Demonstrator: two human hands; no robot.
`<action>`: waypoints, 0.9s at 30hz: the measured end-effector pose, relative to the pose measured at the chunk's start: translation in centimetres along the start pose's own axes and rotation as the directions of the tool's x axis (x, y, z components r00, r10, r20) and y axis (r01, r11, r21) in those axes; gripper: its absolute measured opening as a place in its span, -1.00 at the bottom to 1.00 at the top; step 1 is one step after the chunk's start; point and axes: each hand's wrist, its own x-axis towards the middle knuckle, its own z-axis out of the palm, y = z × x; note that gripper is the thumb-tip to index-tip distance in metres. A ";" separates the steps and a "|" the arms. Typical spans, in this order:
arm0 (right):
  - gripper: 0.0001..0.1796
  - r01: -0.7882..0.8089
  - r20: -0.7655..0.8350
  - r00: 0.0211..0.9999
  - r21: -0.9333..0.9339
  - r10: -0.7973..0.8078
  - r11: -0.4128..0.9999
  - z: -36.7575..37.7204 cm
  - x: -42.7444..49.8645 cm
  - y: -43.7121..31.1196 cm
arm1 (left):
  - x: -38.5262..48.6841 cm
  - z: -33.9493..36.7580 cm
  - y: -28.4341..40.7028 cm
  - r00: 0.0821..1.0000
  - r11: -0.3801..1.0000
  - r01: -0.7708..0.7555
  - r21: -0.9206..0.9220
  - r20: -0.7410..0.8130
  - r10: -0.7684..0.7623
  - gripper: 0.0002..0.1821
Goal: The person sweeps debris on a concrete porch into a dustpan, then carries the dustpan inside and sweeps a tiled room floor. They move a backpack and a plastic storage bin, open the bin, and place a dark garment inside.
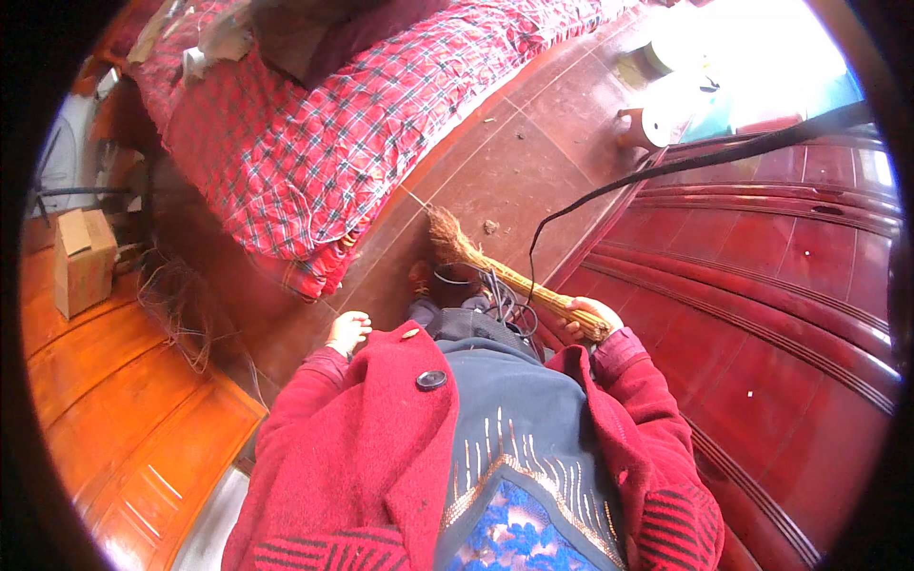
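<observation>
My right hand (594, 316) is closed around the handle end of a straw hand broom (518, 280), whose bristles point up and left over the tiled floor (528, 171). Holding nothing that I can see, my left hand (350, 330) hangs beside the red coat (364, 421) with its fingers curled and partly apart. Small bits of debris (490, 227) lie on the floor beyond the bristles. A bundle of grey cable (505, 296) hangs at my waist, behind the broom, and a black cord (607, 189) runs from there to the upper right.
A bed with a red plaid cover (343, 135) stands ahead on the left. Dark red panelled furniture (757, 285) fills the right side. At left, a cardboard box (86, 260) rests on an orange wooden surface (136, 407), near tangled thin strands (189, 307). A white cylindrical object (651, 128) stands at the upper right.
</observation>
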 end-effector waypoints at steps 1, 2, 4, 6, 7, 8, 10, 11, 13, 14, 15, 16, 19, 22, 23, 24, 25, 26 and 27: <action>-0.52 -0.040 0.083 0.996 -0.008 0.040 0.999 -1.1 -0.5 -1.1 | -0.2 0.5 0.0 1.000 1.000 -0.023 -0.006 0.003 0.023 -0.78; -0.54 0.014 0.012 1.000 -0.040 -0.013 0.999 -2.0 -1.3 -2.6 | -0.5 0.9 -0.3 1.000 1.000 -0.030 -0.001 -0.006 0.030 -0.78; -0.53 0.115 -0.136 0.979 -0.264 -0.155 0.958 -3.7 -2.9 -5.2 | -1.0 1.6 -0.8 1.000 0.999 -0.002 -0.052 -0.009 0.002 -0.78; -0.56 0.154 -0.170 0.958 -0.368 -0.230 0.917 -4.6 -4.1 -8.5 | -1.1 2.5 -1.5 1.000 0.996 0.016 -0.089 -0.019 -0.018 -0.78; -0.58 0.155 -0.240 0.936 -0.373 -0.257 0.915 -4.7 -4.5 -10.1 | -1.3 2.7 -1.9 0.994 0.988 0.073 -0.133 -0.071 -0.083 -0.78; -0.62 0.218 -0.170 0.937 -0.402 -0.306 0.889 -4.7 -5.1 -11.5 | -1.7 3.0 -2.4 0.999 0.999 -0.008 -0.053 -0.042 0.006 -0.77; -0.66 0.265 -0.154 0.925 -0.393 -0.347 0.880 -4.7 -5.7 -13.8 | -1.7 3.6 -2.6 1.000 0.988 0.014 -0.151 -0.014 -0.017 -0.77; -0.67 0.321 -0.076 0.928 -0.336 -0.365 0.885 -4.7 -5.9 -14.5 | -1.6 4.0 -2.5 0.997 0.972 0.064 -0.228 -0.032 -0.073 -0.76; -0.67 0.333 -0.192 0.885 -0.374 -0.424 0.866 -4.7 -5.8 -16.0 | -1.5 4.8 -2.3 1.000 0.983 0.008 -0.185 -0.017 -0.011 -0.75; -0.67 0.348 -0.195 0.876 -0.377 -0.441 0.858 -4.7 -5.4 -16.5 | -1.5 5.2 -2.1 1.000 0.984 -0.003 -0.178 -0.029 -0.002 -0.74; -0.67 0.355 -0.235 0.858 -0.374 -0.457 0.857 -4.7 -5.2 -16.9 | -1.5 5.4 -2.0 0.999 0.985 -0.018 -0.173 -0.030 0.013 -0.74; -0.64 0.356 -0.178 0.879 -0.374 -0.443 0.856 -4.9 -5.3 -17.3 | -1.6 5.5 -1.7 0.999 0.986 -0.032 -0.163 -0.031 0.027 -0.73; -0.63 0.364 -0.116 0.921 -0.090 -0.372 0.927 -5.5 -6.0 -17.9 | -1.3 5.1 -1.3 0.987 0.985 -0.148 0.093 -0.057 0.153 -0.73; -0.68 0.454 0.062 0.878 0.208 -0.475 0.867 -6.1 -7.4 -16.8 | 2.0 4.0 0.0 0.998 1.000 -0.025 -0.014 0.058 0.026 -0.74; -0.69 0.433 0.139 0.855 0.339 -0.500 0.835 -6.0 -7.7 -16.2 | 3.6 3.7 0.9 0.991 0.991 0.132 -0.018 0.021 -0.131 -0.74; -0.69 0.457 0.172 0.812 0.407 -0.558 0.791 -5.9 -8.0 -15.2 | 5.2 3.4 1.9 0.990 0.998 0.049 -0.025 0.136 -0.045 -0.74; -0.68 0.471 0.120 0.804 0.467 -0.582 0.748 -5.7 -8.2 -14.3 | 6.6 3.1 3.0 0.981 1.000 0.026 -0.001 0.193 -0.025 -0.74; -0.67 0.442 0.104 0.802 0.560 -0.589 0.701 -5.4 -8.4 -13.4 | 8.0 3.0 4.4 0.977 0.997 0.055 0.050 0.203 -0.064 -0.75; -0.66 0.376 0.131 0.796 0.658 -0.591 0.652 -5.1 -8.6 -12.9 | 9.9 3.5 7.0 0.951 0.982 0.180 -0.051 0.263 -0.161 -0.74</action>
